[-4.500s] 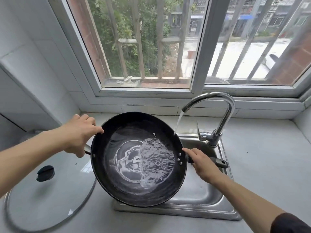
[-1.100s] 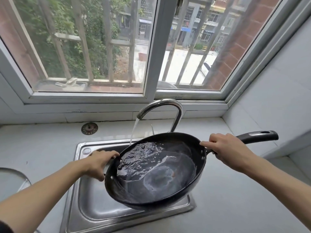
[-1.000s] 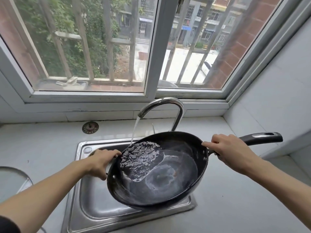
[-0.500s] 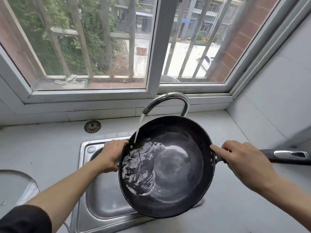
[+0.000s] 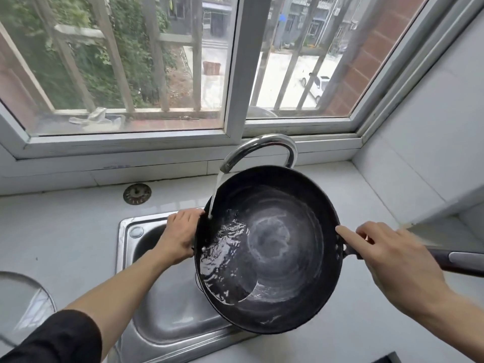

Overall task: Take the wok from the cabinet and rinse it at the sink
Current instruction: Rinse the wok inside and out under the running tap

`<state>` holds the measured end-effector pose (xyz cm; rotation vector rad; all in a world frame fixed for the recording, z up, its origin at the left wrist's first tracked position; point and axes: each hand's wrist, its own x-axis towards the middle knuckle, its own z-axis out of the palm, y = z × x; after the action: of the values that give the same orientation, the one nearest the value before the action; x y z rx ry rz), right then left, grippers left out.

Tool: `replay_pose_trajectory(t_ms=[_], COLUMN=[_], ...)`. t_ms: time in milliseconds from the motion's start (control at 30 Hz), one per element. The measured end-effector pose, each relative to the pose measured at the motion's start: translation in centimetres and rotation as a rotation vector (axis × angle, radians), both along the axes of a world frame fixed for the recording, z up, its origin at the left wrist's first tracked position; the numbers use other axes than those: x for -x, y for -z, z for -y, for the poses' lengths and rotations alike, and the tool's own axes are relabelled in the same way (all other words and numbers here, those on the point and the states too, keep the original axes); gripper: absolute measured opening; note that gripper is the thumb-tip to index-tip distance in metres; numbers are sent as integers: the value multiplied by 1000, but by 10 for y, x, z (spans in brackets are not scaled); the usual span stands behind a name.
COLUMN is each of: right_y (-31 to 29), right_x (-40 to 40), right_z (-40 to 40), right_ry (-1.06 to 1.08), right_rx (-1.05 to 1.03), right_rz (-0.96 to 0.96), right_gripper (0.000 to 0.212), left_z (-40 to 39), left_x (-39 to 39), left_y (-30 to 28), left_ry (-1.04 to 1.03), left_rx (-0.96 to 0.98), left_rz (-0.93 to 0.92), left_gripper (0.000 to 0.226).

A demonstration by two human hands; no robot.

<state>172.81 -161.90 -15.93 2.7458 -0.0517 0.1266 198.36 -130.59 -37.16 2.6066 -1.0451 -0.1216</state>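
fingers [image 5: 195, 214] of our left hand [image 5: 178, 235] curl tight over the left rim of the wok [image 5: 269, 248], clamped on its edge. our right hand [image 5: 395, 263] wraps the wok's long dark handle [image 5: 461, 262] near where it joins the pan, gripping it, with the forefinger stretched straight along toward the rim.

we hold the wok above the right part of the sink [image 5: 167, 305], partly out over the counter [image 5: 60, 237], tipped so its left side sits lower. it is round, black and wet, with pale swirled streaks across the inner wall and a small row of rivets by the handle.

water [image 5: 225, 260] lies pooled in the wok's lower left side, rippled and shining. a thin stream [image 5: 214, 195] drops from the curved steel tap [image 5: 262, 148] and lands just inside the left rim. the steel sink basin shows one overflow hole near its back left corner; we cannot tell whether it holds water.

we count one wok, one tap, one sink, and one round metal strainer plug [image 5: 137, 194] lying on the counter behind the sink. one glass lid [image 5: 23, 305] shows partly at the left edge.
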Motion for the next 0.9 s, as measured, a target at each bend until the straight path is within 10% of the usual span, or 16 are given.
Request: replay_pose_trajectory(t_ms=[900], right_y=[80], right_x=[-53], right_z=[-20], right_ry=[-93], right_rx=[-319], right_rz=[33], right_gripper=[85], left_z=[-123], left_x=[13], left_y=[-47], left_ry=[-118], left_rx=[-235], left_rz=[119], left_gripper=[99])
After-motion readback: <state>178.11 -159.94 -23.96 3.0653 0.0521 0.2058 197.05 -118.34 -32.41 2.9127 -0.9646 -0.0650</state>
